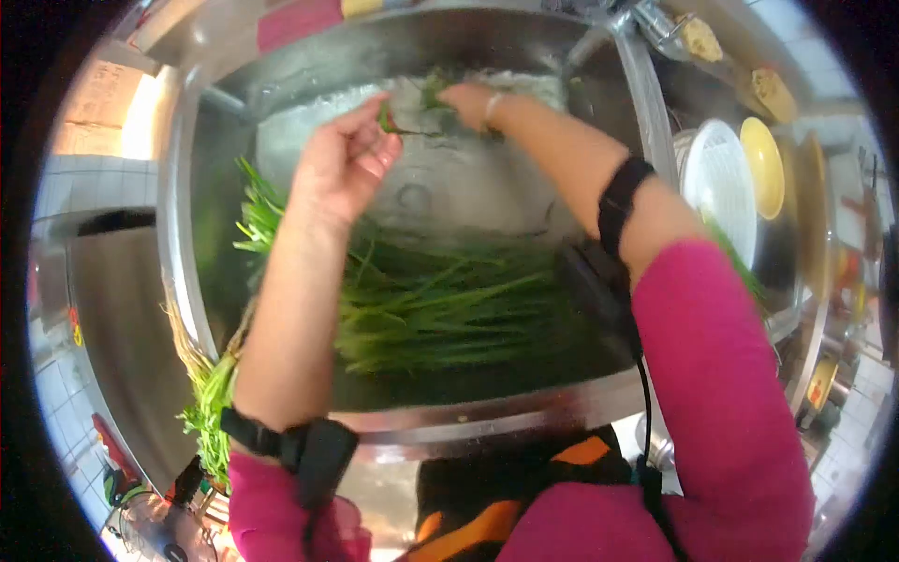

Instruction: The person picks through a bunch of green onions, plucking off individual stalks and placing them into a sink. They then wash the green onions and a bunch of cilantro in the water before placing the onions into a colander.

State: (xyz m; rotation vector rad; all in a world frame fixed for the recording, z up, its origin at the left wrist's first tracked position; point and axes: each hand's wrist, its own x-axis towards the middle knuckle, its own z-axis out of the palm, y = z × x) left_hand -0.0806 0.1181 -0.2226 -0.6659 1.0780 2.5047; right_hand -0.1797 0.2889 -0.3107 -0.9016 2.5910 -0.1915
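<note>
My left hand (351, 155) is over the sink (211, 309), palm turned up and fingers curled. At its fingertips is a small green leaf with a thin reddish stem (391, 122). Farther over the water, my right hand (470, 105) is closed on a blurred bit of leafy greens (434, 92). Cloudy water (449, 183) lies below both hands. Long, narrow green leaves (449, 314) lie in a thick layer in the near half of the sink, partly hidden behind my left forearm.
Leafy stems (260, 211) stand at the sink's left wall, and rooted greens (213, 412) hang over its front left corner. To the right are a white plastic basket (719, 192) and a yellow bowl (762, 169). A faucet (660, 28) is at the back right.
</note>
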